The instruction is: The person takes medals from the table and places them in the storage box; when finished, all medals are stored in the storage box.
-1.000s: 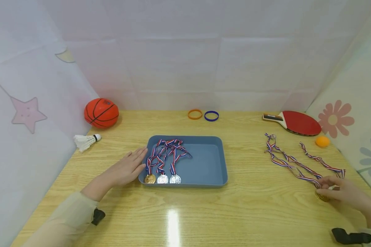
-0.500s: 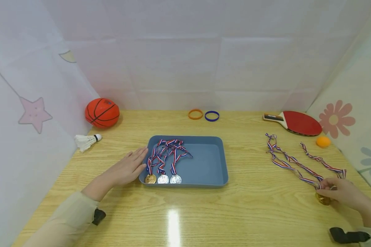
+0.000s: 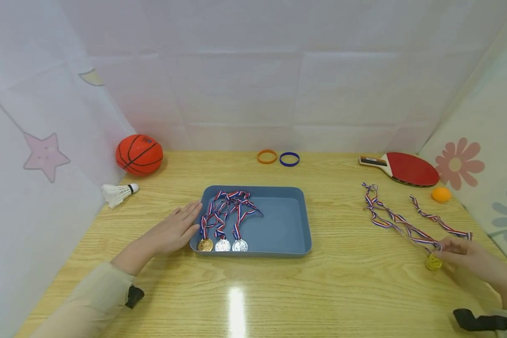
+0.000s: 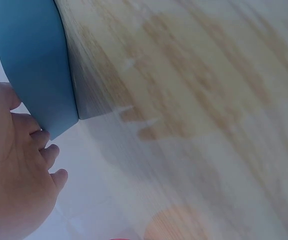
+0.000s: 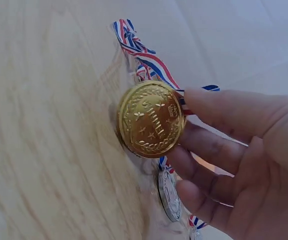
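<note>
In the head view my left hand [image 3: 172, 231] rests with straight fingers against the left wall of a blue-grey tray [image 3: 283, 225]; the left wrist view shows its fingertips at the tray's side [image 4: 41, 65]. Inside the tray lie a gold medal [image 3: 205, 245] and two silver medals [image 3: 231, 245] with striped ribbons. At the far right my right hand [image 3: 469, 259] pinches another gold medal [image 5: 151, 120] between thumb and fingers, near its ribbon. That medal is tilted up, and its ribbon [image 3: 399, 219] trails away across the table. Behind it in the right wrist view is a silver medal [image 5: 170, 194].
A red ball [image 3: 139, 155] and a shuttlecock [image 3: 119, 194] sit at the left. Orange [image 3: 266, 157] and blue [image 3: 289, 159] wristbands lie at the back. A table tennis bat [image 3: 411, 169], an orange ball [image 3: 441, 195] and another striped ribbon [image 3: 439, 220] are at the right.
The gold medal in my right hand has come up and slightly left, turning its face into view. Its ribbon has shifted a little. My left hand stays at the tray.
</note>
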`<action>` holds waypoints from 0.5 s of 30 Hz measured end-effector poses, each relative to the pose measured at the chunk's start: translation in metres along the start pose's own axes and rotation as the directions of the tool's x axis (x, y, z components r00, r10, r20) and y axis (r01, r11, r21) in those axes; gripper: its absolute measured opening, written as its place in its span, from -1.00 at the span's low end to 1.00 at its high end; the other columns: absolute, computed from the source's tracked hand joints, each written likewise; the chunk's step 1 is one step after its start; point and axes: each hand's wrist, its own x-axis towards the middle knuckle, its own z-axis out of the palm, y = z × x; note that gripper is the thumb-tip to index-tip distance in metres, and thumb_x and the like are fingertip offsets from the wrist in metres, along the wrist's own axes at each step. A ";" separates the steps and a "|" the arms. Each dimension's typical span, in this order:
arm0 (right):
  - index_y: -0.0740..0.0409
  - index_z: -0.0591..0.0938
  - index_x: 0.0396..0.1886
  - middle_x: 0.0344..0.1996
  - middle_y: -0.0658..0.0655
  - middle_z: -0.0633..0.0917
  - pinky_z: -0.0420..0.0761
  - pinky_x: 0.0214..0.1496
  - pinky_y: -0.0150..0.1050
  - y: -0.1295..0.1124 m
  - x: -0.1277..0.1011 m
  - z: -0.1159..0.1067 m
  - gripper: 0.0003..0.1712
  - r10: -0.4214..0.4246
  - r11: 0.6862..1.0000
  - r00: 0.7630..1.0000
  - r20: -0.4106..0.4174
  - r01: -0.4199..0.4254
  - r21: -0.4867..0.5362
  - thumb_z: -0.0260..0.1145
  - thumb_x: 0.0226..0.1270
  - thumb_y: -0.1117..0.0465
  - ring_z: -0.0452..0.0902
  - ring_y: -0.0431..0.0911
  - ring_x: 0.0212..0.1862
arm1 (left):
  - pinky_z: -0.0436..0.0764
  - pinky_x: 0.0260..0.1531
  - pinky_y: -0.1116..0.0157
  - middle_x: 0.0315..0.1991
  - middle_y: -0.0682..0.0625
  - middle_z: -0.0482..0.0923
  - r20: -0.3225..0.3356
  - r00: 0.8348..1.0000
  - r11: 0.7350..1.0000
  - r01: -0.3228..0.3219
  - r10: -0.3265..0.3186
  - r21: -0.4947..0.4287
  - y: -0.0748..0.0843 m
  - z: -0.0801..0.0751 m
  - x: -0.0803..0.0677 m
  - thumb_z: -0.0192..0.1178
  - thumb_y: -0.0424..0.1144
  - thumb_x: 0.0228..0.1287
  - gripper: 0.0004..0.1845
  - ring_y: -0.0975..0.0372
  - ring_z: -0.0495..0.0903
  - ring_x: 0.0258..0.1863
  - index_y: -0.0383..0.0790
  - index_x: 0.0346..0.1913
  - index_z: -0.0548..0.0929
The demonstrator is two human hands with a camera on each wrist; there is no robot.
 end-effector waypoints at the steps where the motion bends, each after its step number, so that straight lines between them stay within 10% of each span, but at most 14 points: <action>1: 0.28 0.42 -0.29 -0.46 -0.03 0.55 0.37 -0.47 -0.30 -0.001 0.000 0.000 -0.81 0.033 0.999 0.999 -0.006 -0.033 0.007 0.13 0.38 0.20 0.41 -0.19 -0.41 | -0.08 0.27 -0.07 0.40 -0.28 -0.08 -0.002 1.000 1.000 -0.001 0.002 0.001 0.000 0.000 0.000 -0.24 -0.11 0.47 -0.39 -0.10 -0.09 0.36 -0.44 0.39 0.00; 8: 0.33 0.31 -0.05 -0.28 -0.05 0.60 0.48 -0.33 -0.34 -0.003 0.009 -0.003 -0.65 0.083 0.992 0.996 -0.027 -0.080 0.097 0.12 0.39 0.14 0.48 -0.32 -0.27 | -0.08 0.27 -0.07 0.40 -0.28 -0.08 -0.003 1.000 1.000 -0.005 0.005 0.004 -0.002 0.002 0.000 -0.24 -0.10 0.47 -0.39 -0.10 -0.08 0.36 -0.45 0.39 -0.01; 15: -0.02 0.28 0.25 -0.20 -0.21 0.55 0.49 -0.29 -0.46 -0.010 0.018 -0.006 -0.56 -0.049 0.959 0.996 -0.077 0.068 0.277 0.06 0.42 0.24 0.45 -0.42 -0.16 | -0.09 0.27 -0.07 0.41 -0.27 -0.09 -0.005 1.000 1.000 -0.006 0.006 0.004 -0.002 0.002 0.000 -0.25 -0.08 0.48 -0.38 -0.09 -0.09 0.36 -0.44 0.39 -0.01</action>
